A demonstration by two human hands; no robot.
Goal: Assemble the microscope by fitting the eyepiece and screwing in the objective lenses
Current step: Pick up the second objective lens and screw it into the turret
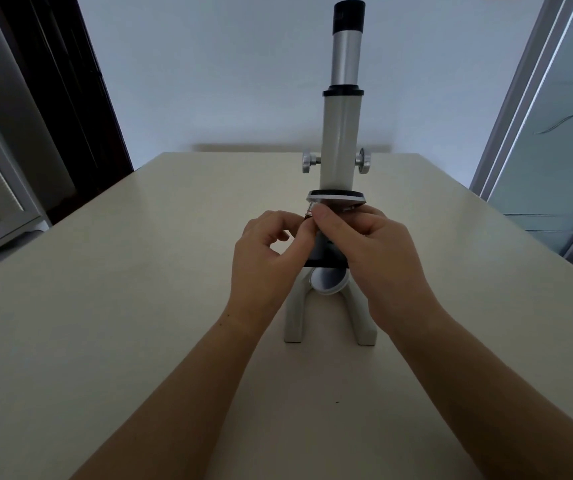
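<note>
Both of my bare forearms reach from the near edge across the pale table (111,306) to the microscope (342,147), which stands upright right of centre with its black eyepiece (349,16) seated atop the silver tube. Just under the round nosepiece (336,196), a small objective lens (310,211) is pinched between my right hand's (373,247) thumb and fingertips and the curled fingers of my left hand (265,258), both hands closed narrowly on it. Below my hands sit the black stage (326,256), the round mirror (330,280) and the white forked base (295,320), with focus knobs (307,162) either side of the body.
</note>
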